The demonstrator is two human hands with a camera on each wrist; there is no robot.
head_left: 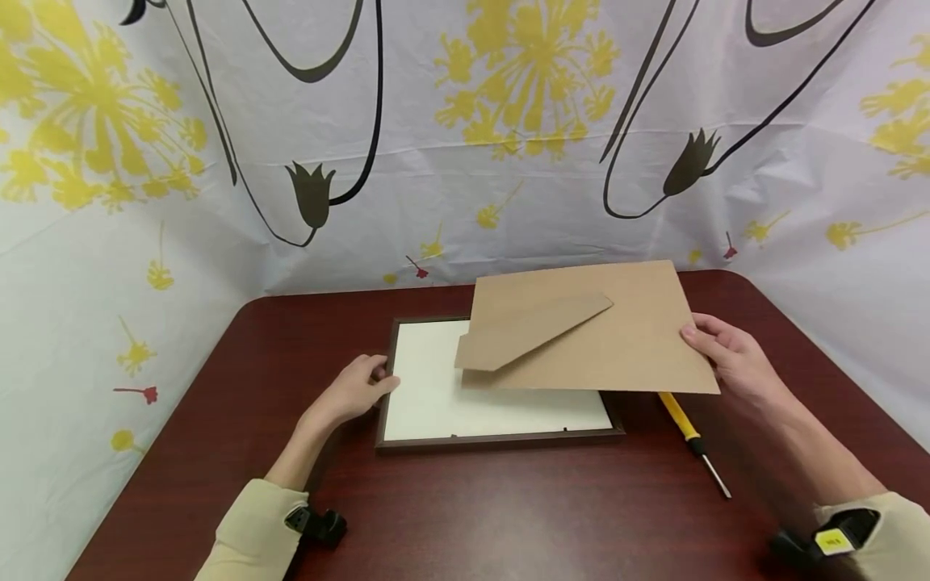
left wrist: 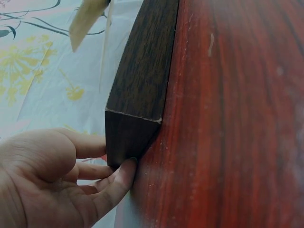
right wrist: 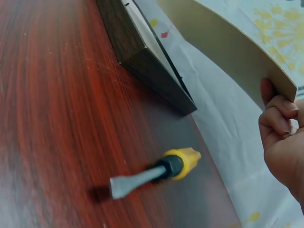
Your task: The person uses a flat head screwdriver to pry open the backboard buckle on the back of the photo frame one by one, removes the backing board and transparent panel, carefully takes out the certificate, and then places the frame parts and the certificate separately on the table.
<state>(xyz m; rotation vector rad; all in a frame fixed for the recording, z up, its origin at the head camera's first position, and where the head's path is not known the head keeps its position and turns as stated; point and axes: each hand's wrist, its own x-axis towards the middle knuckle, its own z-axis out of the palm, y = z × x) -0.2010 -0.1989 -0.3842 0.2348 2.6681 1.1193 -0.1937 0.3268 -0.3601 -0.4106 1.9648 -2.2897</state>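
Observation:
A dark wood picture frame (head_left: 501, 440) lies on the table, a white sheet (head_left: 429, 403) showing inside it. At its left side my left hand (head_left: 358, 389) grips the edge between thumb and fingers; the left wrist view shows the fingers around the frame's side (left wrist: 137, 71). My right hand (head_left: 741, 359) pinches the right edge of a brown backing board (head_left: 632, 339), which is held tilted above the frame and covers its upper right part. A folding stand flap (head_left: 534, 327) sticks out from the board. The right wrist view shows the thumb and curled fingers on the board's corner.
A yellow-handled flat screwdriver (head_left: 679, 415) lies to the right of the frame, its blade toward the table's front. Small dark tabs (head_left: 565, 429) stand along the frame's inner edge. A white cloth with printed flowers (head_left: 465, 202) hangs behind the dark red table (head_left: 508, 516).

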